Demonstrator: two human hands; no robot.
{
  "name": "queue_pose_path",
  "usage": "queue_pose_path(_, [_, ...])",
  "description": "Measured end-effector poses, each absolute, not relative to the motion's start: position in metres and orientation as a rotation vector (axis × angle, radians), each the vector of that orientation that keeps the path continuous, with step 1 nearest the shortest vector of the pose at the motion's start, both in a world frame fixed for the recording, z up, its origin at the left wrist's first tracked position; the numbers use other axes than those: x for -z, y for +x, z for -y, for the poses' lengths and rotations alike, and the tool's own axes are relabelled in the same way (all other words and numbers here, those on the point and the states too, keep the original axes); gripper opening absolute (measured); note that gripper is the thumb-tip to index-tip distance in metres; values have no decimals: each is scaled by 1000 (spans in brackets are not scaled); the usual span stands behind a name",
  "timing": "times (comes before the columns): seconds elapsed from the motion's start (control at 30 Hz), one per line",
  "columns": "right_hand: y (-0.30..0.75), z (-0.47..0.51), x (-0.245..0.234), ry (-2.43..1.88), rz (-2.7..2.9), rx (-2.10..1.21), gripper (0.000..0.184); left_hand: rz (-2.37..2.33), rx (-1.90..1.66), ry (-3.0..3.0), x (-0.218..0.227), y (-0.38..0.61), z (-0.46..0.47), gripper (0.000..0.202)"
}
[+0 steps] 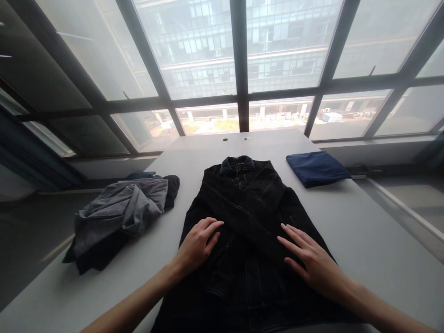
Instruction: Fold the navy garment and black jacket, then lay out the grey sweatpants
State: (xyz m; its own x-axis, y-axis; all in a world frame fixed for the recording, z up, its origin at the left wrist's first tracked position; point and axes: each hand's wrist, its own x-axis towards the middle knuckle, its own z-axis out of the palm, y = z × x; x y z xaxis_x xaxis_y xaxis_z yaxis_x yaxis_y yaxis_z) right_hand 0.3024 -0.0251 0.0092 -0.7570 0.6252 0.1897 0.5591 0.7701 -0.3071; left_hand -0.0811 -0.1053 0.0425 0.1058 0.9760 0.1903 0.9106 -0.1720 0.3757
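Note:
A black denim jacket (249, 203) with pale stitching lies on the white table in front of me, its collar toward the window. Its sleeves are folded across the front of the body. My left hand (199, 240) is over the jacket's left side, fingers stretched out, holding nothing. Over the right side is my right hand (305, 256), palm down with the fingers spread apart. Both hands look to rest on or hover just above the cloth; I cannot tell which. The jacket's lower end fades into dark shadow at the bottom of the view.
At the left lies a loose pile of grey and black clothes (128, 208). A folded navy garment (315, 167) sits at the right edge of the white table (374, 240). Beyond the table's far end stand large windows with dark frames (243, 95).

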Motion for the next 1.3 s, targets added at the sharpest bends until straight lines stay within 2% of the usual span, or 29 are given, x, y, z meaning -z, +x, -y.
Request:
queue_pose_path(0.17, [307, 24, -4, -904, 2714, -308, 55, -1741, -306, 2361, -32, -81, 127, 56])
queue_pose_path(0.33, [276, 9, -33, -874, 2672, -222, 57, -1861, -526, 2294, -46, -83, 100, 48])
queue_pose_path(0.47, [225, -13, -51, -786, 2689, -230, 61, -2062, -563, 2364, -44, -102, 49, 53])
queue_pose_path(0.67, [192, -32, -16, -777, 2842, -458, 70, -2207, -235, 2253, -10, -146, 13, 58])
queue_pose_path(0.8, [190, -70, -19, -804, 2689, -594, 62, -2148, -472, 2157, -21, -171, -9, 58])
queue_pose_path(0.93, [175, -165, -51, -1119, 2285, -626, 52, -2221, -867, 1545, -51, -196, -71, 62])
queue_pose_path(1.1, [160, -275, -62, -1532, 1977, -773, 48, -2224, -933, 1138, -59, -218, -144, 68])
queue_pose_path(1.3, [153, -333, -45, -1672, 1804, -1101, 40, -2041, -892, 915, -51, -241, -184, 51])
